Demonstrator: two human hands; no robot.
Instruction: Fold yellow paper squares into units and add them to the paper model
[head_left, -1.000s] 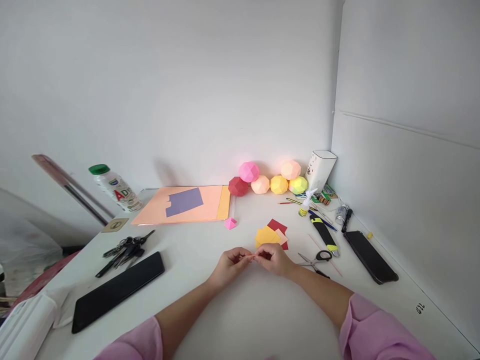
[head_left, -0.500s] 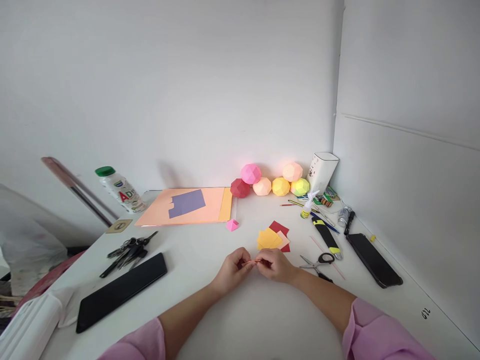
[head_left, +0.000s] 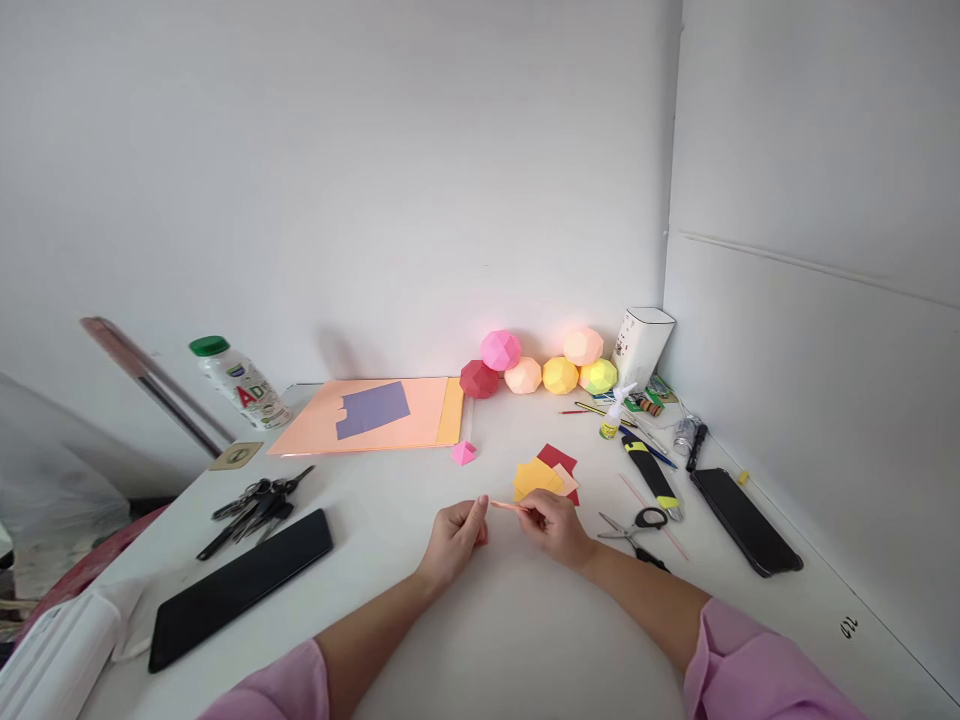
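Note:
A thin strip of peach paper (head_left: 508, 506) sticks out of the pinched fingers of my right hand (head_left: 556, 527) and points toward the other thumb. My left hand (head_left: 452, 540) is closed, its thumb raised along the fingers, and a small edge of salmon paper (head_left: 482, 538) shows under them. Just beyond my right hand lie yellow paper pieces (head_left: 538, 478), a dark red piece (head_left: 559, 460) and a small peach piece (head_left: 566, 482). Scissors (head_left: 637, 530) lie to the right of that hand. A small pink folded paper shape (head_left: 464, 453) sits farther back.
Several faceted paper balls (head_left: 500, 350) stand against the wall. A glue bottle (head_left: 613, 418), a box cutter (head_left: 651, 472) and a phone (head_left: 746, 520) are on the right. Left are keys (head_left: 259, 508), a black slab (head_left: 241, 588), a plastic bottle (head_left: 238, 385) and paper sheets (head_left: 300, 425).
My hands have parted slightly. The right hand has shifted a little right with the paper strip, and the left hand has turned, its thumb now pointing up.

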